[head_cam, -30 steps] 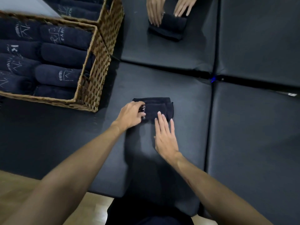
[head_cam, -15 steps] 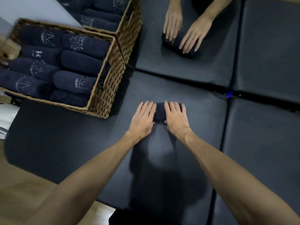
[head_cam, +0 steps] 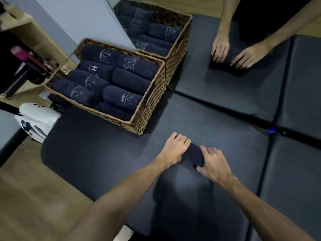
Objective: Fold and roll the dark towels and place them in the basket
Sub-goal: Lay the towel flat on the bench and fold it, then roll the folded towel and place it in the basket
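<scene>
Both hands have curled from flat onto the rolled towel point(head_cam: 193, 156), low centre of frame on the dark mat point(head_cam: 104, 153). Left hand point(head_cam: 175, 148) and right hand point(head_cam: 212, 165) grip its ends; keeping that grip tight should stop unrolling before the basket point(head_cam: 149, 108), upper left.

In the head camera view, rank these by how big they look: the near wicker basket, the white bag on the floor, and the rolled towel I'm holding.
1. Near wicker basket, clearly the largest.
2. White bag, partly cut off by the mat's edge.
3. Rolled towel, smallest, though both hands cover its ends.
</scene>
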